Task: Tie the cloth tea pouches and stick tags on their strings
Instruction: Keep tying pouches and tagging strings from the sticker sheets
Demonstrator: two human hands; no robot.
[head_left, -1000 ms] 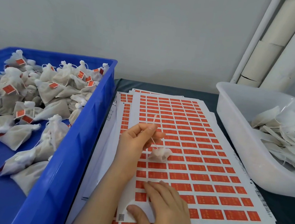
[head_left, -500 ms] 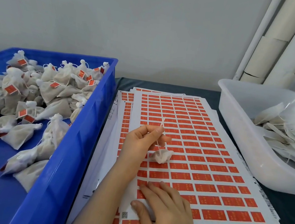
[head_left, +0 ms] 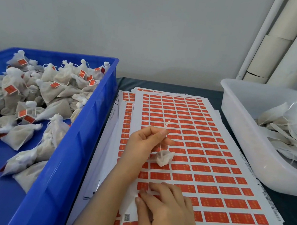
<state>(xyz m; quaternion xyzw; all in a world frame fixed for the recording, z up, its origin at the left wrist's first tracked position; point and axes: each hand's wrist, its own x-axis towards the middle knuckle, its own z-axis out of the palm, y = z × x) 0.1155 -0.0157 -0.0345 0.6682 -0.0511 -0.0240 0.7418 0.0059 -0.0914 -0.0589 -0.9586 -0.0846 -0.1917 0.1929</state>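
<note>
Cloth pouch [head_left: 162,158] dangles over the middle of the sticker sheet [head_left: 221,168], my left hand [head_left: 146,142] pinching its string [head_left: 160,147] taut for tagging; my right hand [head_left: 166,208] picks at tags [head_left: 187,189] by the near left corner; whether it grips one I cannot tell.

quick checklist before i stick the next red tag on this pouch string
1. Thin white string pinched in left hand: ok, its end sticks out above the fingers.
2. Small white cloth pouch gathered shut: ok, it hangs below the hand; the knot itself cannot be told.
3. Tag peeled free under right hand: cannot tell, the fingers cover the spot.
4. Tags left on the white sheet of red rectangular tags: ok, many rows.
5. Room in the blue plastic crate: ok.
</note>
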